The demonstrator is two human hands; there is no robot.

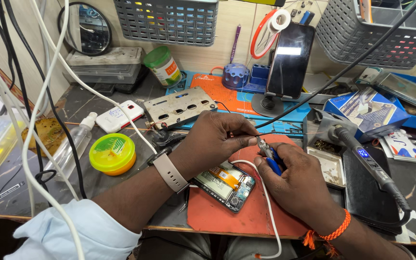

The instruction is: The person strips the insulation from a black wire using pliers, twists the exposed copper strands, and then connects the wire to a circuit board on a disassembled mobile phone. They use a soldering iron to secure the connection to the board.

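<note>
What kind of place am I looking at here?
Most likely a phone repair bench. An opened phone lies on a red mat under the hands, a soldering iron rests at the right, and the right hand holds small blue-handled cutters.

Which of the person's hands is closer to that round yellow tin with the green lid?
Left. The left hand is to the right of the yellow tin, with a gap between them. The right hand lies farther right, beyond the opened phone.
</note>
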